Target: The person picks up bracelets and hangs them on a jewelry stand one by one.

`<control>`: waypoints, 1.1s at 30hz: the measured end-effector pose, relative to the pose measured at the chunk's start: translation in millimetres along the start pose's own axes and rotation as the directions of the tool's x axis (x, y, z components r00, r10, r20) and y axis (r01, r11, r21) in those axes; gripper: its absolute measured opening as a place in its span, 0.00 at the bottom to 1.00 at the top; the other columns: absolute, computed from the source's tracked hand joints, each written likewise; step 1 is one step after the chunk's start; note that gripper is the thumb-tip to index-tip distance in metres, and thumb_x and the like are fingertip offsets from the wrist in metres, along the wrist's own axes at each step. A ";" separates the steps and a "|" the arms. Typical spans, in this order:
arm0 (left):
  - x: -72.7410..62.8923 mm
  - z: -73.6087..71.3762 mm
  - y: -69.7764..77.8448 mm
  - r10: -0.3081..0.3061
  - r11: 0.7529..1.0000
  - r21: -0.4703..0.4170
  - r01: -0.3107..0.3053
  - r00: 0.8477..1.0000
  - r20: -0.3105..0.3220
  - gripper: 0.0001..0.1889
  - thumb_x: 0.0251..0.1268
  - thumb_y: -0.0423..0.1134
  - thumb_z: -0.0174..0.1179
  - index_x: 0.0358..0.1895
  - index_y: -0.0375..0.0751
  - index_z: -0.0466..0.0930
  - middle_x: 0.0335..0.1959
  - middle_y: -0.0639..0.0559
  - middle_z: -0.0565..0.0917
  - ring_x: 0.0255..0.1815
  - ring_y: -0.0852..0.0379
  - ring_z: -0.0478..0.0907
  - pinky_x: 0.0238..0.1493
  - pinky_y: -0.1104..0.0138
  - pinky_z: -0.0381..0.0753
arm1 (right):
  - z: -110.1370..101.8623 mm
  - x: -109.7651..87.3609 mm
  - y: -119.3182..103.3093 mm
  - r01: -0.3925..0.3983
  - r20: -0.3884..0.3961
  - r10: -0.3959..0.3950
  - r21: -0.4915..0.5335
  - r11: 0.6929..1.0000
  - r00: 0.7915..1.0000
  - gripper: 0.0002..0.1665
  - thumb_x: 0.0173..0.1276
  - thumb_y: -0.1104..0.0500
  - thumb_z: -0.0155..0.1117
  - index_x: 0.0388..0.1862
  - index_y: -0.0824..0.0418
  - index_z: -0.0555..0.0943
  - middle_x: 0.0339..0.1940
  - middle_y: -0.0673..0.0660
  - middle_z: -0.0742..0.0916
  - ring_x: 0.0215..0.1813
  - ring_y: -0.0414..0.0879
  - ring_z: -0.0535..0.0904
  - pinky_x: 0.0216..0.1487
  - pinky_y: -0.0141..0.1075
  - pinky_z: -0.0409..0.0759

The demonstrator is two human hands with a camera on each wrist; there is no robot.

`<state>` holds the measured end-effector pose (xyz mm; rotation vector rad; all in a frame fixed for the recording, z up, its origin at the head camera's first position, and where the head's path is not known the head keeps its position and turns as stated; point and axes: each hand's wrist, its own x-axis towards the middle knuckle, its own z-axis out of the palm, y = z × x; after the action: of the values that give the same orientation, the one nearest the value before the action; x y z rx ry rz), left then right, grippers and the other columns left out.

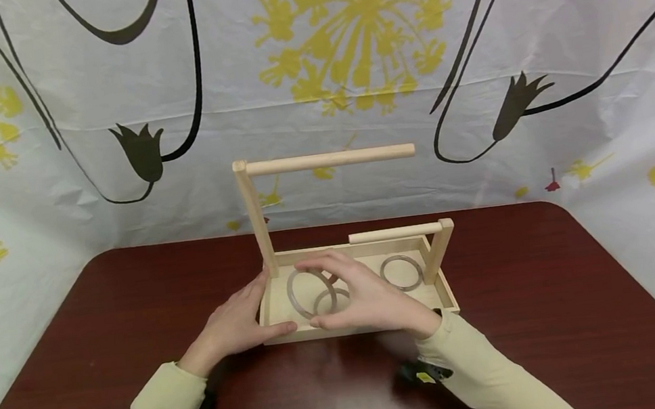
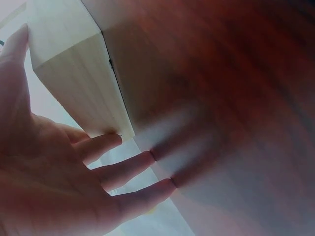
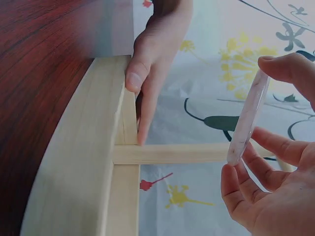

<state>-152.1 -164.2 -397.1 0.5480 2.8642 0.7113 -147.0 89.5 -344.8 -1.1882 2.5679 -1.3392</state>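
Note:
My right hand (image 1: 369,295) pinches a translucent bangle (image 3: 248,118) between thumb and fingertips, above the left part of a pale wooden tray (image 1: 361,328). In the right wrist view this bangle shows edge-on, faintly pinkish and tilted. Another bangle (image 1: 342,291) lies in the tray behind it, partly covered by the hand. At the tray's right end lies a further bangle (image 1: 403,289). My left hand (image 1: 234,322) rests against the left end, thumb at the front rim and fingers extended along the outer side. A small reddish-brown bit near the right fingers is mostly hidden.
From the tray's left end rises a tall wooden post (image 1: 256,220) with a long bar (image 1: 328,159) pointing right. A shorter post (image 1: 439,252) on the right carries a lower bar (image 1: 395,232) pointing left. Beneath is a dark red-brown table (image 1: 132,310); patterned cloth (image 1: 310,63) hangs behind.

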 end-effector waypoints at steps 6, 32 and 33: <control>0.2 0.9 -0.9 0.019 1.000 -0.018 -0.020 1.000 -0.019 0.59 0.52 0.69 0.63 0.77 0.37 0.44 0.73 0.37 0.60 0.69 0.38 0.62 0.57 0.43 0.68 | -12.4 -7.9 -8.9 0.016 0.003 -0.016 -0.018 1.000 1.000 0.42 0.52 0.55 0.76 0.67 0.49 0.72 0.61 0.43 0.74 0.57 0.41 0.71 0.56 0.44 0.72; 2.7 2.8 -2.9 0.033 0.999 -0.012 -0.034 0.999 -0.032 0.60 0.50 0.69 0.64 0.78 0.39 0.43 0.74 0.39 0.59 0.70 0.40 0.61 0.56 0.44 0.69 | -83.2 -36.0 -21.1 0.097 -0.136 -0.112 -0.110 0.989 0.984 0.41 0.52 0.61 0.78 0.66 0.54 0.73 0.62 0.48 0.75 0.54 0.42 0.73 0.52 0.37 0.72; 2.4 2.7 -3.0 0.032 0.999 -0.012 -0.032 0.999 -0.032 0.60 0.50 0.69 0.64 0.78 0.39 0.43 0.73 0.39 0.59 0.70 0.40 0.61 0.56 0.44 0.69 | -84.8 -35.9 -21.2 0.103 -0.139 -0.118 -0.114 0.988 0.983 0.41 0.52 0.61 0.78 0.66 0.55 0.73 0.62 0.48 0.75 0.55 0.42 0.73 0.52 0.36 0.72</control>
<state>-154.6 -164.6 -400.9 0.5872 2.8842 0.7491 -136.7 163.9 -287.5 -1.3157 2.7432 -1.3736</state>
